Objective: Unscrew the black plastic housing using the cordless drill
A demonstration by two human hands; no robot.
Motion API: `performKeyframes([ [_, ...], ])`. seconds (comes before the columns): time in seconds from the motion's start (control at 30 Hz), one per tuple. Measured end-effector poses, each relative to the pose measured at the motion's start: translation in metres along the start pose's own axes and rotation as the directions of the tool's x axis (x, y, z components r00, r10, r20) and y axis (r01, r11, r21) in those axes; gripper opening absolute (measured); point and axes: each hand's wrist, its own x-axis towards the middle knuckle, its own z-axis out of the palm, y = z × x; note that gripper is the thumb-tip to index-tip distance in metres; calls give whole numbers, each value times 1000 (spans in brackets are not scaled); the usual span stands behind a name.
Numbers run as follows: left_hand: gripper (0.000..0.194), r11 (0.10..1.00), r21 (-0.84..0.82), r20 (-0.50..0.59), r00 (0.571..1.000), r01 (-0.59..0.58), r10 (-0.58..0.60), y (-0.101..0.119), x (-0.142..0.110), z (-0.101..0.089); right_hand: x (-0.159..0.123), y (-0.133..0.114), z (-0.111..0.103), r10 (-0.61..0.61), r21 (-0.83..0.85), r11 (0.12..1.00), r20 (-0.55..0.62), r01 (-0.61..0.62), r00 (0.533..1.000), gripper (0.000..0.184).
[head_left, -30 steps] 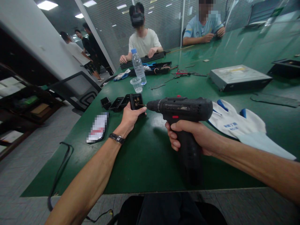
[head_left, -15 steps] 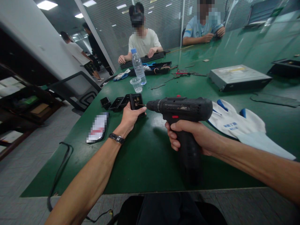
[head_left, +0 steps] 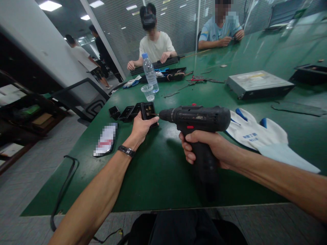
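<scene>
Right hand (head_left: 201,146) wraps the drill's (head_left: 204,119) grip, keeping it level — presumably to aim the bit (head_left: 156,114) into the black box (head_left: 148,110). Left hand (head_left: 141,128) clasps that box over the bench (head_left: 155,177), open face bitward (bracing, I'd guess). Cup (head_left: 147,92) beyond.

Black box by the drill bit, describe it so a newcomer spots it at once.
Over the green table, a cordless drill points left. At its bit, the left hand grips the black box, brass-coloured parts showing inside. Unlike the neighbouring boxes on its left, this one is held.
</scene>
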Motion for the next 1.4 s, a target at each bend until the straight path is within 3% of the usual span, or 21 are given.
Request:
performKeyframes([
  [1.4,51,1000,-8,-17,1000,5,-5,0,0,1,-1,0,0,10,-8,1000,7,-10,1000,7],
])
